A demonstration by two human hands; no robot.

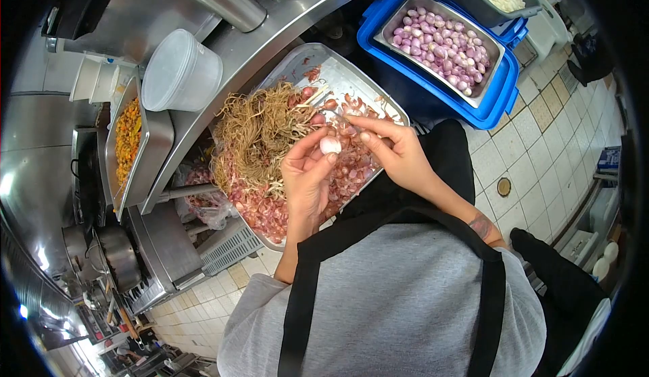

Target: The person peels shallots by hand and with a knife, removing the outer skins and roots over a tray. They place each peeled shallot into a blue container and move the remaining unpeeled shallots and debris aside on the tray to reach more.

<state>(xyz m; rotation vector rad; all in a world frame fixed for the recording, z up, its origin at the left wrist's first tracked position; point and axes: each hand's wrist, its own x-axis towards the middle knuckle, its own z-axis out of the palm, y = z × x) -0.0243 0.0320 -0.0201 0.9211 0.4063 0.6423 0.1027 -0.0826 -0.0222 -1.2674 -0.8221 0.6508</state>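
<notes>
Between the thumb and fingers of my left hand (305, 174) is a pale shallot (330, 145), its skin off. My right hand (400, 153) is closed in a pinch just right of it, on what looks like a small knife (336, 113); its thin blade points up and left, and the handle is mostly hidden. Both hands are above a large metal tray (395, 105). Inside the tray lie a heap of dry shallot roots (253, 134), many loose reddish skins (260, 213) and a few unpeeled shallots (309, 92).
A metal pan (497, 59) full of peeled shallots rests on a blue bin (503, 103) to the right. Behind it is a grey container (500, 17) of white pieces. A steel counter (233, 69) at left carries a lidded white tub (181, 73) and a pan of orange food (127, 140).
</notes>
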